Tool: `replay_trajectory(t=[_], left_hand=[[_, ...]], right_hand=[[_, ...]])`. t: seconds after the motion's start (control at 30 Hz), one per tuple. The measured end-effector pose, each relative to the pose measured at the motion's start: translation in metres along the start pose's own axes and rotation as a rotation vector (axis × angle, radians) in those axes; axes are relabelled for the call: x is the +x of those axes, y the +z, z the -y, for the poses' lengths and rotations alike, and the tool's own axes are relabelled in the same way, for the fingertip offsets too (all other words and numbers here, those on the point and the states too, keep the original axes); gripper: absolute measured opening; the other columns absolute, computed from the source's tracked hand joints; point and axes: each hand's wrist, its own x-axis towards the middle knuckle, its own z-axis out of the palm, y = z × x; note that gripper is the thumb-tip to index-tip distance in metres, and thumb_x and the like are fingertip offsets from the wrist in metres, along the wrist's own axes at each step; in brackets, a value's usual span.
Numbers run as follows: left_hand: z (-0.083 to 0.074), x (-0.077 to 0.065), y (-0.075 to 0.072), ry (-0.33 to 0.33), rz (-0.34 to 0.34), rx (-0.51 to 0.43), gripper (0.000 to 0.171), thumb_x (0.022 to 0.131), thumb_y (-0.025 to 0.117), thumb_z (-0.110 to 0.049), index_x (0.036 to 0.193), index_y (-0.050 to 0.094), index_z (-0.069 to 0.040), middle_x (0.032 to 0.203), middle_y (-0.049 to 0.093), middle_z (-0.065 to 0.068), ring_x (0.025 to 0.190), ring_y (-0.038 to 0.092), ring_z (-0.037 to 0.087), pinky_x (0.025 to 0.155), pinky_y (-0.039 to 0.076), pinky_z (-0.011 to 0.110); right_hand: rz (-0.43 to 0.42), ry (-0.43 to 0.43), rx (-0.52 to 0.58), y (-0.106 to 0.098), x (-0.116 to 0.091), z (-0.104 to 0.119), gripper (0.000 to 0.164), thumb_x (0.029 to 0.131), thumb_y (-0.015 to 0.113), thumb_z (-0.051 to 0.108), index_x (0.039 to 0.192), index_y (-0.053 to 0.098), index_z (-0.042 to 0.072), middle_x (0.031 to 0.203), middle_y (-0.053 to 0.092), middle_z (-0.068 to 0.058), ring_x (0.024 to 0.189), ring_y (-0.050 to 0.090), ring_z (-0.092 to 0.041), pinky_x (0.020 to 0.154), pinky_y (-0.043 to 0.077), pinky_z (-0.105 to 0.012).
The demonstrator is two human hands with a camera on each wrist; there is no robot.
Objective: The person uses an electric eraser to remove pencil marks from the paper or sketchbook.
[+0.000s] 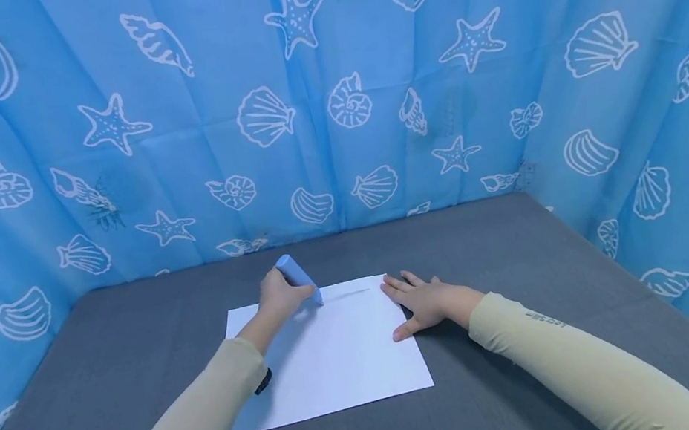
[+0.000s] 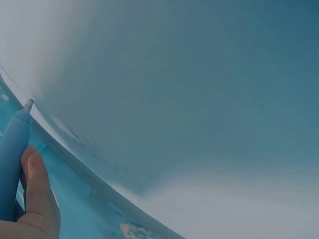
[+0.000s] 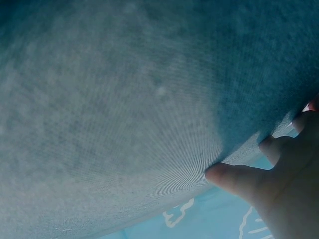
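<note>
A white sheet of paper [image 1: 348, 365] lies on the dark grey table. My left hand [image 1: 278, 294] grips a thick light-blue marker [image 1: 297, 275], its narrow tip down at the paper near the far edge. The left wrist view shows the marker's blue body [image 2: 12, 154] with a small greyish tip at the sheet, fingers [image 2: 39, 186] wrapped beside it. A thin dark line [image 1: 353, 292] runs from near the tip toward the right corner. With fingers spread, my right hand [image 1: 426, 301] rests across the sheet's right edge. Its thumb [image 3: 232, 179] and fingertips press down in the right wrist view.
Grey cloth [image 1: 457, 242] covers the table around the paper. A blue curtain [image 1: 313, 100] with white shells and starfish stands behind the table and along both sides. A dark band [image 1: 263, 382] shows at the left wrist.
</note>
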Motion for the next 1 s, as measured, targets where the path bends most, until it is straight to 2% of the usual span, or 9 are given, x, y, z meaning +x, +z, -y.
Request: replay_trajectory(t=[0.2,0.37,0.5,0.7,0.83,1.0], left_hand=[[0.004,-0.002,-0.004,0.016,-0.013,0.017,0.059,0.081,0.074,-0.013,0.128,0.045,0.009,0.123,0.055,0.027,0.114,0.055,0.04,0.096,0.047,0.05],[-0.002,0.001,0.007,0.063,0.003,0.016,0.054,0.08,0.075,-0.014,0.123,0.049,0.008,0.116,0.059,0.025,0.107,0.059,0.037,0.091,0.051,0.047],[-0.007,0.002,0.012,0.059,0.017,-0.001,0.054,0.08,0.075,-0.015,0.122,0.05,0.008,0.115,0.06,0.024,0.105,0.059,0.035,0.09,0.051,0.046],[0.001,-0.001,0.0,0.032,-0.005,0.009,0.055,0.082,0.073,-0.013,0.125,0.047,0.007,0.12,0.057,0.026,0.11,0.057,0.038,0.094,0.049,0.05],[0.003,0.0,-0.006,0.047,0.026,0.003,0.057,0.084,0.072,-0.013,0.129,0.043,0.007,0.125,0.054,0.027,0.115,0.054,0.039,0.097,0.046,0.051],[-0.004,0.003,0.006,0.077,0.059,-0.022,0.053,0.083,0.072,-0.013,0.126,0.047,0.005,0.121,0.057,0.024,0.112,0.056,0.037,0.095,0.048,0.049]], right_hand=[[-0.003,-0.003,-0.002,-0.002,-0.001,0.0,0.105,0.082,0.061,0.066,0.157,0.011,0.012,0.163,0.004,-0.007,0.147,-0.002,-0.037,0.108,0.01,-0.071],[-0.006,-0.002,0.002,-0.002,-0.003,0.002,0.105,0.082,0.061,0.066,0.157,0.012,0.011,0.163,0.005,-0.007,0.147,-0.001,-0.037,0.108,0.01,-0.07],[-0.006,-0.002,0.001,-0.002,-0.004,0.004,0.104,0.083,0.061,0.065,0.157,0.012,0.011,0.163,0.005,-0.007,0.147,-0.001,-0.037,0.108,0.01,-0.07],[-0.013,-0.011,0.01,-0.002,-0.005,0.005,0.103,0.083,0.062,0.064,0.156,0.012,0.011,0.163,0.005,-0.007,0.147,-0.001,-0.037,0.108,0.011,-0.07],[-0.012,-0.008,0.003,-0.003,-0.003,0.004,0.104,0.082,0.062,0.065,0.157,0.012,0.011,0.163,0.005,-0.006,0.147,-0.001,-0.036,0.109,0.011,-0.069],[-0.008,-0.001,0.003,-0.001,-0.004,0.004,0.104,0.082,0.061,0.065,0.157,0.012,0.012,0.163,0.005,-0.006,0.147,-0.001,-0.036,0.109,0.011,-0.069]])
